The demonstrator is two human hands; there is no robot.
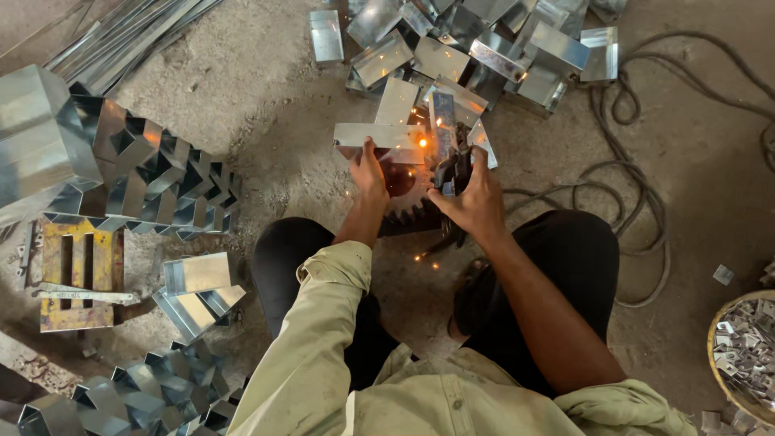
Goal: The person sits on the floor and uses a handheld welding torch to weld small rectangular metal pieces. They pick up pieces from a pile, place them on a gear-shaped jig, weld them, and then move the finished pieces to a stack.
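left hand (369, 171): you pin a flat, shiny sheet-metal strip (379, 135) on the floor.
right hand (476, 200): clenched around a dark welding tool (449, 173).
progress: sparks fly at the joint; many folded metal pieces (476, 48) lie beyond, stacked ones (153, 173) to your left.

The right hand (472, 202) covers most of the dark welding tool (452, 173) — its grip cannot be made out. The basket of small metal clips (747, 351) is cut off by the right edge, and the stacked sheet-metal channels (121, 400) by the bottom.
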